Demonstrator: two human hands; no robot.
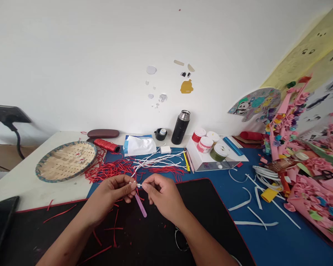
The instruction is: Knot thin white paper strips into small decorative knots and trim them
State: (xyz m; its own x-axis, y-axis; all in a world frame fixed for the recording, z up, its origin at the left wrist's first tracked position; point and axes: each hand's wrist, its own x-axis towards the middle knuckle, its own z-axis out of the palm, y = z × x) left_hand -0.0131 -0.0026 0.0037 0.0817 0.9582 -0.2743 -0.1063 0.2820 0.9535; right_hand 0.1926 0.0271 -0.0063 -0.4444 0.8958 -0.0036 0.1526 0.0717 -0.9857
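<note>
My left hand [112,194] and my right hand [162,194] meet above a black mat [144,236], both pinched on a thin white strip [138,184] held between their fingertips. A purple stick [141,205] slants down from under the fingers; which hand holds it I cannot tell. Just beyond the hands lie a bundle of white strips [158,159] and a heap of red strips [111,169] on a blue sheet [266,240].
A woven basket tray [66,161] sits at the left, a red spool [107,145] and tissue pack [140,145] behind. A black flask [180,127], paint jars [208,142] on a white box and pink paper craft [316,192] stand right. Loose white strips [252,207] lie nearby.
</note>
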